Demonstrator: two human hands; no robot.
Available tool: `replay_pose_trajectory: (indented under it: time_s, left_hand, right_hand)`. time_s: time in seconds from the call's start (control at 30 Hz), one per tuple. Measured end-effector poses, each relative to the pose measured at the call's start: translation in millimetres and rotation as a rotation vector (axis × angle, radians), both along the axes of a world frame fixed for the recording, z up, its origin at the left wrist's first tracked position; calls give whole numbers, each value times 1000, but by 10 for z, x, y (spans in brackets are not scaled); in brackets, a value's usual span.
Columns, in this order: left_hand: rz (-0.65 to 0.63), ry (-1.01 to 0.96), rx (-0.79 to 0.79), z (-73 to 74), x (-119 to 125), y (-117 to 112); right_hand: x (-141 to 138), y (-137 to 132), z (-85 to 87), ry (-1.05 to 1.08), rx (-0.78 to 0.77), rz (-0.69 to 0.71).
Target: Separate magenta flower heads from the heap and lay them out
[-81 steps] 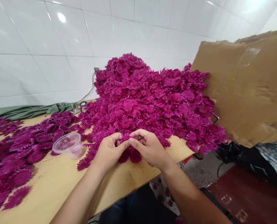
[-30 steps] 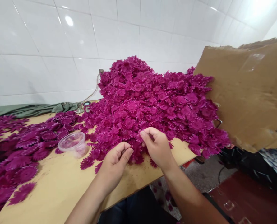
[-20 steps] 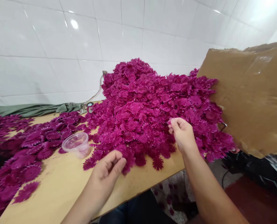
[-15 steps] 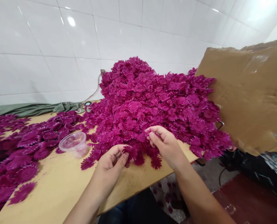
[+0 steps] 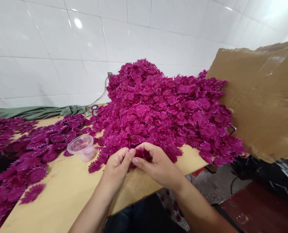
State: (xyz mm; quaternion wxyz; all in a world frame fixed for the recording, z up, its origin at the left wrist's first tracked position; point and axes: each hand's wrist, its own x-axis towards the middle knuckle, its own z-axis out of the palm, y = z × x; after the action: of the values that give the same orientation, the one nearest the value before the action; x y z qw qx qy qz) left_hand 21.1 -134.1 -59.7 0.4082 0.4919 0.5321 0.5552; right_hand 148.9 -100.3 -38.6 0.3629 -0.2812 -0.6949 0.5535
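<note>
A tall heap of magenta fabric flower heads (image 5: 158,106) covers the back of the wooden table (image 5: 61,191). My left hand (image 5: 117,168) and my right hand (image 5: 157,165) meet at the heap's near foot. Both pinch a magenta flower piece (image 5: 141,153) between thumbs and fingertips. My fingers are closed on it. Part of the piece is hidden behind my fingers.
A small clear plastic cup (image 5: 82,148) stands left of my hands. Flat magenta petal layers (image 5: 25,155) spread over the table's left side. A brown cardboard sheet (image 5: 260,97) leans at the right. A green cloth (image 5: 37,111) and a cable lie along the white tiled wall.
My right hand reached out to the heap on the right, pinched a flower, and came back to meet my left hand. Both hands now close on a flower piece together.
</note>
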Motion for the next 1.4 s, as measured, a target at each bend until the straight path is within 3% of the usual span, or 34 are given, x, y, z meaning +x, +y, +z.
replay_pose_trajectory:
  time_s: [0.17,0.4,0.53,0.67,0.73,0.87,1.0,1.2,1.4]
  left_hand:
    - [-7,-59,17,-26,18,-12]
    - [130,-125,60,-43,-143,-70]
    - [199,196,87,-30,-269,-9]
    - [335,706,200,-111,-339,70]
    - [391,866,177,-175,-358,82]
    - [302,956,-14,-256,-337,153]
    - [196,851,-164,-220,-237,434]
    - [107,510,-102,-111,-159,942]
    - [-91,338,-53,-121,-76,1128]
  right_hand:
    - [-79,75,-71,92,-118,56]
    - [138,381,-117,239,-182,-361]
    - [407,584,-106,160,-50,-500]
    - [593,759,-190,-146,284,-733]
    - [620,814,-266,-306,320,-794]
    - [498,842,-369,-512,212,-647]
    - [224,866,-324,-580,204,-424]
    - [-53,1023,-277,-599,293,-249]
    - [-208,1150,-358,-821,488,-296]
